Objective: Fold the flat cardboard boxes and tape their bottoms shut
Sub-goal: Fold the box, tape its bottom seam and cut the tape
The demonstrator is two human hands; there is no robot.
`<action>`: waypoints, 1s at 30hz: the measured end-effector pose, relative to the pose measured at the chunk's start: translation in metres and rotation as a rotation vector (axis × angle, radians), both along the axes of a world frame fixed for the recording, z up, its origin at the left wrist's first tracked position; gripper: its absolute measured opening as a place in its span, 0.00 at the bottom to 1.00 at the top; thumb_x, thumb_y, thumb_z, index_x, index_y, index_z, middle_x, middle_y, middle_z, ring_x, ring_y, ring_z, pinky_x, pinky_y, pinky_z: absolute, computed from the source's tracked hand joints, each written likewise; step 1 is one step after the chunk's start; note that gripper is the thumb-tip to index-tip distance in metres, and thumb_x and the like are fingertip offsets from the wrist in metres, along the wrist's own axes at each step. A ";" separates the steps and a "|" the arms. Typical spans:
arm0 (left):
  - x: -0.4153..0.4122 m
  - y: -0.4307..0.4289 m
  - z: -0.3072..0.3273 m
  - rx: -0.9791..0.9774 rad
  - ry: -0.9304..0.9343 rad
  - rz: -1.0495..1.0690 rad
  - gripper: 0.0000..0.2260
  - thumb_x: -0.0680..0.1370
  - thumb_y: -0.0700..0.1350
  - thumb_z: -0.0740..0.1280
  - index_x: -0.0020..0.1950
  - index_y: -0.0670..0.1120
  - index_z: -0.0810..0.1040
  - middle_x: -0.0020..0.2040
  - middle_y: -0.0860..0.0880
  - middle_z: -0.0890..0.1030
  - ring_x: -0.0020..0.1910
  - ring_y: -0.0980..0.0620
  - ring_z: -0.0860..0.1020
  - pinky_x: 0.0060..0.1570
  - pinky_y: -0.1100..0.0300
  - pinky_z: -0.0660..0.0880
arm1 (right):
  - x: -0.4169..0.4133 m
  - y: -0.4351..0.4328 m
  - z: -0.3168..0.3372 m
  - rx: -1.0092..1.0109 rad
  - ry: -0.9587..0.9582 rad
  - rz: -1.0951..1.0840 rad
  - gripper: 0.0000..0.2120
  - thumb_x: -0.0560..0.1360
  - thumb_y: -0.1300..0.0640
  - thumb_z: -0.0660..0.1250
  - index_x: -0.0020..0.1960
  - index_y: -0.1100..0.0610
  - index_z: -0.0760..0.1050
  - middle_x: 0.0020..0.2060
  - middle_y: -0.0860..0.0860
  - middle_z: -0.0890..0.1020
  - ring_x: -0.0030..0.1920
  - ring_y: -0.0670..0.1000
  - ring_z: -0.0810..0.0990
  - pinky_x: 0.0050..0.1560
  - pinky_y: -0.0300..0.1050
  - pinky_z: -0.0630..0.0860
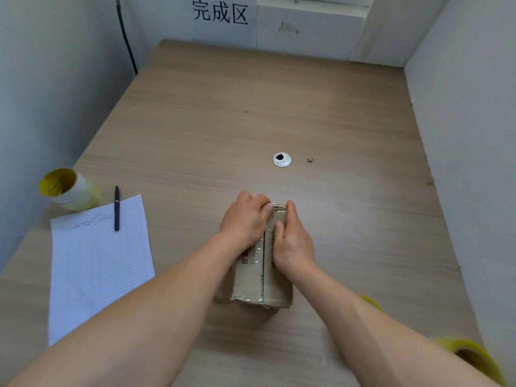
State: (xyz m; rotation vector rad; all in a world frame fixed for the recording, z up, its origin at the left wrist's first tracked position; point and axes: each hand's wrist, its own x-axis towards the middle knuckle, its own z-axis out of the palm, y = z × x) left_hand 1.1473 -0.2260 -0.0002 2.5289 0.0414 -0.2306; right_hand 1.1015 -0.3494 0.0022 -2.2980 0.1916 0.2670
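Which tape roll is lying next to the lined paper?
The left roll, lying on its side just beyond the paper and pen. The right roll sits at the bottom right corner, partly cut off.

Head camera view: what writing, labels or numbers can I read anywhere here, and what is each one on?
"完成区": on the white paper sign at the back.
Handwriting at the top of the lined sheet: too small to read.
Printed marks on the cardboard box: blurred, unreadable.
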 end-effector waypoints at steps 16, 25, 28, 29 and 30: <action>-0.150 0.003 -0.024 -0.176 -0.030 0.043 0.42 0.74 0.69 0.53 0.81 0.47 0.47 0.81 0.48 0.52 0.80 0.53 0.51 0.75 0.61 0.53 | -0.002 -0.005 -0.008 0.157 0.040 -0.052 0.26 0.84 0.51 0.52 0.80 0.42 0.49 0.75 0.48 0.68 0.71 0.56 0.70 0.66 0.45 0.65; -0.148 0.021 -0.026 -0.080 -0.046 -0.152 0.58 0.61 0.84 0.48 0.78 0.47 0.39 0.81 0.47 0.51 0.80 0.51 0.51 0.75 0.54 0.58 | -0.053 -0.046 -0.004 0.089 -0.060 0.381 0.43 0.72 0.29 0.54 0.78 0.38 0.35 0.79 0.35 0.47 0.77 0.36 0.51 0.73 0.37 0.55; -0.144 0.027 -0.027 -0.009 -0.010 -0.237 0.57 0.59 0.85 0.45 0.74 0.49 0.30 0.81 0.44 0.46 0.80 0.48 0.48 0.75 0.52 0.60 | -0.081 -0.050 -0.019 0.101 -0.076 0.403 0.36 0.76 0.32 0.52 0.78 0.38 0.41 0.79 0.39 0.50 0.78 0.38 0.49 0.78 0.41 0.52; -0.145 0.026 -0.029 -0.020 -0.016 -0.237 0.57 0.61 0.84 0.46 0.75 0.47 0.32 0.81 0.42 0.49 0.80 0.45 0.51 0.73 0.49 0.63 | -0.086 -0.049 -0.022 0.117 -0.078 0.379 0.33 0.77 0.33 0.51 0.78 0.36 0.41 0.79 0.40 0.52 0.78 0.39 0.51 0.77 0.40 0.52; -0.146 0.027 -0.033 -0.036 -0.047 -0.236 0.57 0.64 0.83 0.48 0.77 0.45 0.36 0.80 0.38 0.53 0.78 0.41 0.56 0.70 0.45 0.69 | -0.089 -0.046 -0.024 0.130 -0.087 0.355 0.31 0.77 0.34 0.50 0.77 0.34 0.41 0.79 0.40 0.53 0.78 0.39 0.53 0.77 0.39 0.53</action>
